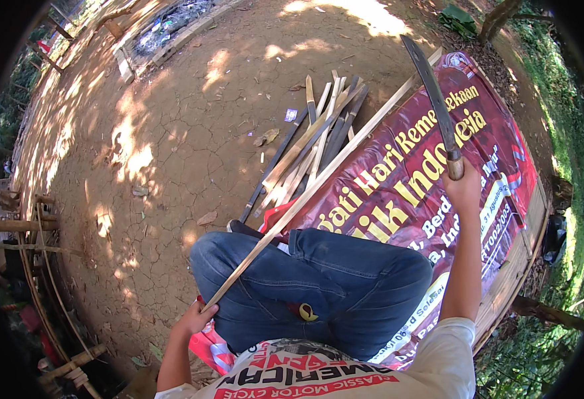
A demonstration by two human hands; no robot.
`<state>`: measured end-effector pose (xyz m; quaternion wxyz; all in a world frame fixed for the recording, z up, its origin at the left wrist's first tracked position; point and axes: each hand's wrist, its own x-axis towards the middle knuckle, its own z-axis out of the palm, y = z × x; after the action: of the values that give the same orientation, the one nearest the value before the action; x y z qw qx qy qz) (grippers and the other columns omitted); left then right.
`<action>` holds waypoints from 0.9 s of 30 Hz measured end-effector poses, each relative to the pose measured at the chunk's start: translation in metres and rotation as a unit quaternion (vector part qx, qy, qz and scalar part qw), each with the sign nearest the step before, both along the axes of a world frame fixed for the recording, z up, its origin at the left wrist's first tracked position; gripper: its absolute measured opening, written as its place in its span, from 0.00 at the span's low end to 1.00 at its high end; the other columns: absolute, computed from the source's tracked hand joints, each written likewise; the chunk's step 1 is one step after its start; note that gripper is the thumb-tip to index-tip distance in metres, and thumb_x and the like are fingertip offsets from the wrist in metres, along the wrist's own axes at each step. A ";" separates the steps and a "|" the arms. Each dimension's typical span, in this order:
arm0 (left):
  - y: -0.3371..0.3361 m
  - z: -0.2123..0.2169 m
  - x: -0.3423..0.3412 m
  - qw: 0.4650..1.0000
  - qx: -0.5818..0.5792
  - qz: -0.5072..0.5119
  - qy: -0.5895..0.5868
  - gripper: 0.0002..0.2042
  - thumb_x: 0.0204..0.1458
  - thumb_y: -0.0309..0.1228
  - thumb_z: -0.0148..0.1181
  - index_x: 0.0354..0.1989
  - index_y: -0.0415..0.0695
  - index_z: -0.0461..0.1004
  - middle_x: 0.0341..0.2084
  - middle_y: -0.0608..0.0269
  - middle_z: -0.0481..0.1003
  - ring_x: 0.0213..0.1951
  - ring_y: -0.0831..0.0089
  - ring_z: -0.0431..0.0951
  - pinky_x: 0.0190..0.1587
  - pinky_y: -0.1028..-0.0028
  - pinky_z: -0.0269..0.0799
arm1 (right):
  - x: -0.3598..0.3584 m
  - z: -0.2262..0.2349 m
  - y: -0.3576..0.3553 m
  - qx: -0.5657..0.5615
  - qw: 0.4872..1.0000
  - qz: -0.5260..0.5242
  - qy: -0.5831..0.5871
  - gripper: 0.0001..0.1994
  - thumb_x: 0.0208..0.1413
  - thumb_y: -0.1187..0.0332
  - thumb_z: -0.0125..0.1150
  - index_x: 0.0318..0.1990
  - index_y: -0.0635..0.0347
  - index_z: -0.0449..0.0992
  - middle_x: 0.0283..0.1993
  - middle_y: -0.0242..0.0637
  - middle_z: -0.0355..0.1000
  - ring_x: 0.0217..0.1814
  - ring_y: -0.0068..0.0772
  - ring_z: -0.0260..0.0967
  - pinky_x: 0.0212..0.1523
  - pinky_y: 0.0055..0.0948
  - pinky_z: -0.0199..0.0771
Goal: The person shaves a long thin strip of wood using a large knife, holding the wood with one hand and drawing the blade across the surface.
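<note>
- The left hand (197, 318) is gripping the near end of a long bamboo strip (318, 183), fingers clamped round it, low beside the knee (238, 266).
- The strip is running up and away from that hand, over the jeans, toward a pile of strips (315, 139) lying on cracked earth (172, 133).
- The right hand (463, 189) is raised, closed on the handle of a machete (435, 100), blade pointing up above it.
- A red banner (398, 193) is lying beneath that hand.

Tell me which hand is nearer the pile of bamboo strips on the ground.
Left. The left hand holds a long strip running beside the pile; the right hand is off to its right, raising a machete.
</note>
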<state>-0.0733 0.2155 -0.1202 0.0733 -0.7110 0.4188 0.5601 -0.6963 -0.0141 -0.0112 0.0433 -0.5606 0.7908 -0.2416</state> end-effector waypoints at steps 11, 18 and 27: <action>-0.002 0.017 -0.017 0.995 -0.084 0.014 -0.049 0.26 0.52 0.50 0.59 0.16 0.36 0.70 0.12 0.61 0.67 0.19 0.74 0.65 0.25 0.66 0.63 | 0.149 -0.022 0.047 -0.021 0.929 0.370 0.007 0.13 0.30 0.62 0.69 0.25 0.54 0.73 0.21 0.37 0.71 0.26 0.43 0.71 0.32 0.39 0.69; 0.000 0.021 -0.021 0.994 -0.104 -0.004 -0.031 0.25 0.54 0.47 0.57 0.17 0.34 0.69 0.11 0.60 0.65 0.19 0.74 0.63 0.24 0.65 0.61 | 0.150 -0.014 0.025 0.079 0.909 0.406 0.050 0.13 0.32 0.63 0.67 0.25 0.58 0.71 0.24 0.43 0.73 0.28 0.48 0.72 0.35 0.43 0.72; -0.005 0.033 -0.025 0.996 -0.081 -0.005 -0.023 0.28 0.54 0.50 0.56 0.17 0.33 0.69 0.11 0.59 0.66 0.19 0.73 0.66 0.25 0.65 0.63 | 0.122 -0.008 0.011 0.091 0.931 0.328 0.130 0.12 0.31 0.63 0.67 0.25 0.56 0.73 0.21 0.42 0.72 0.26 0.48 0.72 0.31 0.42 0.71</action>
<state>-0.0983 0.2105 -0.0873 0.0282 -0.7249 0.4645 0.5079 -0.5746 -0.0029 -0.0191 0.0679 -0.8091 0.5800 -0.0659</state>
